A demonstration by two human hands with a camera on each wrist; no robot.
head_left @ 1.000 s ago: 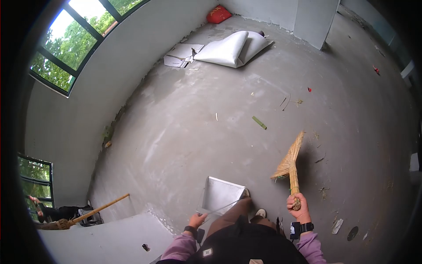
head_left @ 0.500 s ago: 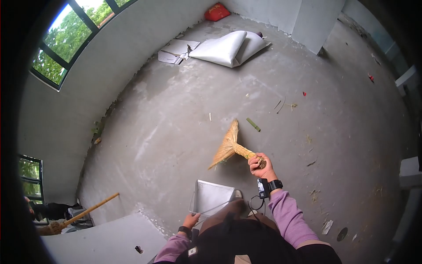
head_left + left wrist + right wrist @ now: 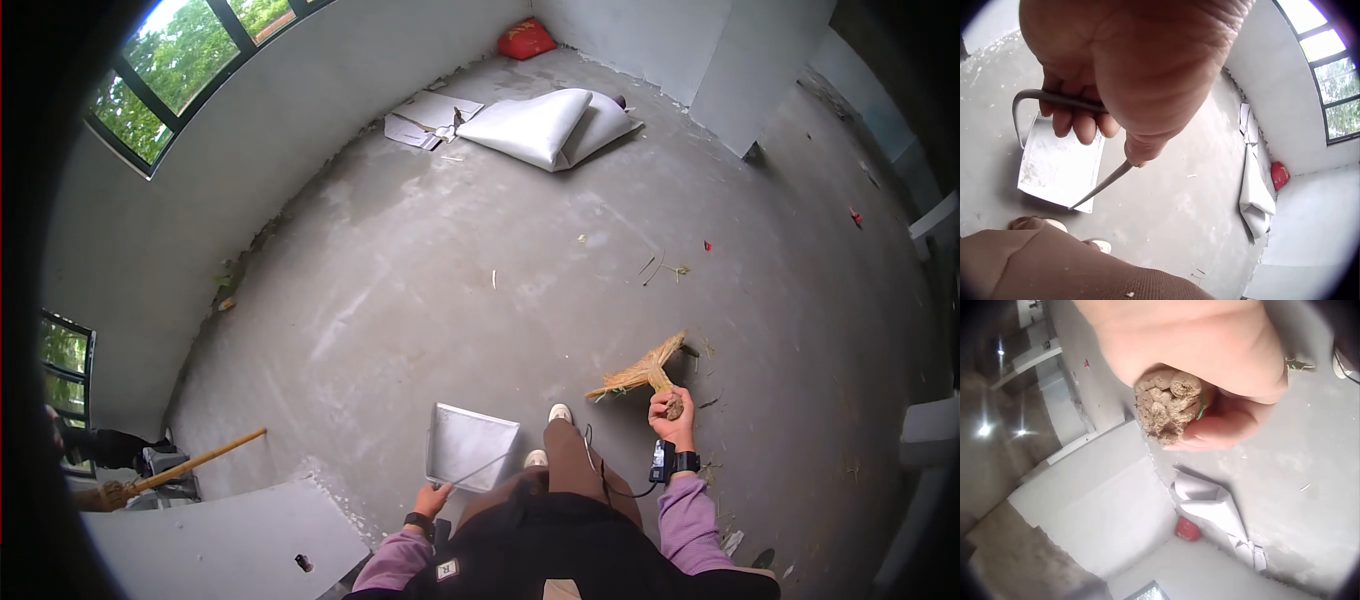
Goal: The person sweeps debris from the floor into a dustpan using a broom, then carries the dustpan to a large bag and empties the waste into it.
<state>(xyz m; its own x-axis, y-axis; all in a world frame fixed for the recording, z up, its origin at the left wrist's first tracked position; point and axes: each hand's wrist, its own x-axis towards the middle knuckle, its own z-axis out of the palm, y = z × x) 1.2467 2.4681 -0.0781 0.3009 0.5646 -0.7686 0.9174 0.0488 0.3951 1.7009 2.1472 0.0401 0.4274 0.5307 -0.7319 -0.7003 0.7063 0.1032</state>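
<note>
My left hand (image 3: 432,498) grips the thin metal handle (image 3: 1054,95) of a white dustpan (image 3: 470,447), its fingers curled round the bar. The pan is low in front of my left foot, its handle rising toward me. On the right, my right hand (image 3: 676,420) holds a straw hand broom (image 3: 638,375) by its bound handle, with the fan of bristles pointing away from me at floor level. The right wrist view shows the handle's cut end (image 3: 1167,403) sticking out of my curled fingers; the bristles are hidden there.
A folded white sheet (image 3: 530,130), torn cardboard (image 3: 425,120) and a red bag (image 3: 526,39) lie by the far walls. Plant scraps (image 3: 680,271) dot the floor. A long-handled broom (image 3: 200,462) leans across a white board (image 3: 230,540) at lower left. A cable hangs at my right wrist.
The broom first swung leftward over the floor, then back right and nearer to me. A green strip seen on the floor earlier no longer shows. My right foot has stepped forward; the left hand keeps the dustpan.
</note>
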